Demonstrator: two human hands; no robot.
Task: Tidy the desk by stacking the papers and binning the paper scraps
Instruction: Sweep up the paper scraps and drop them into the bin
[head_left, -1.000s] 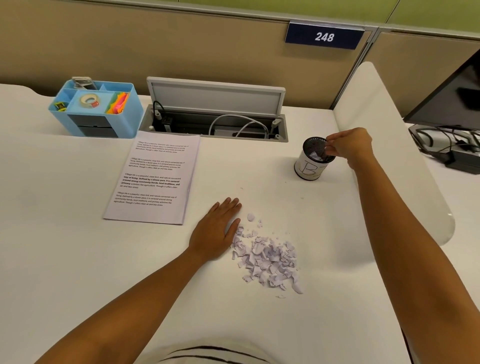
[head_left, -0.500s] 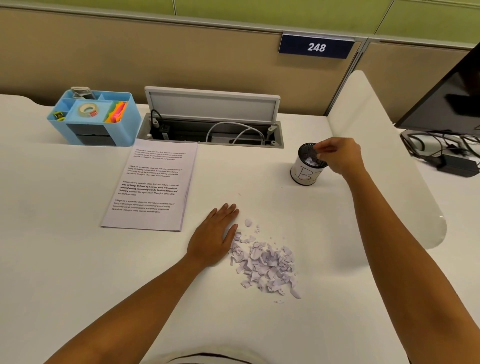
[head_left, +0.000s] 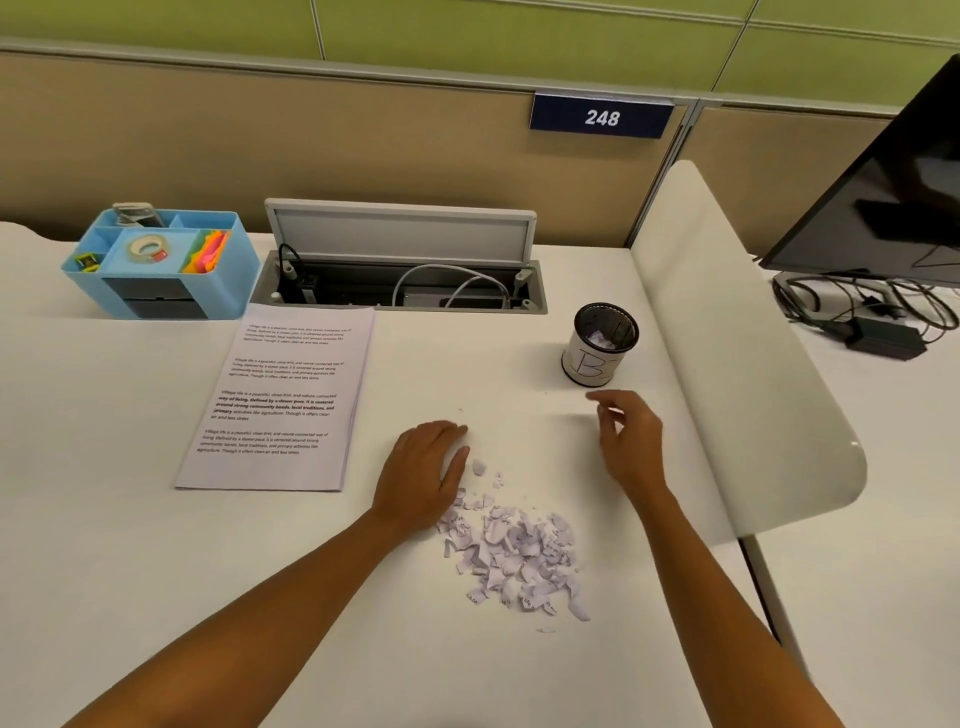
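The paper scraps (head_left: 511, 553) lie in a loose heap well short of the bin (head_left: 600, 345). The left hand (head_left: 423, 475) rests flat at the heap's edge, empty. The right hand (head_left: 631, 441), between heap and bin, hangs loosely curled, apparently empty. The papers (head_left: 280, 397) are stacked left of the bin.

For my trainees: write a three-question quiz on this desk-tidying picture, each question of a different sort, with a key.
1. True or false: the right hand is gripping the bin.
2. Where do the paper scraps lie? A) in the blue organiser B) on the desk beside the left hand C) on the stacked papers
3. Fill in: the sign on the partition reads ___.

Key: 1 false, it hovers apart from it; 2 B; 3 248.
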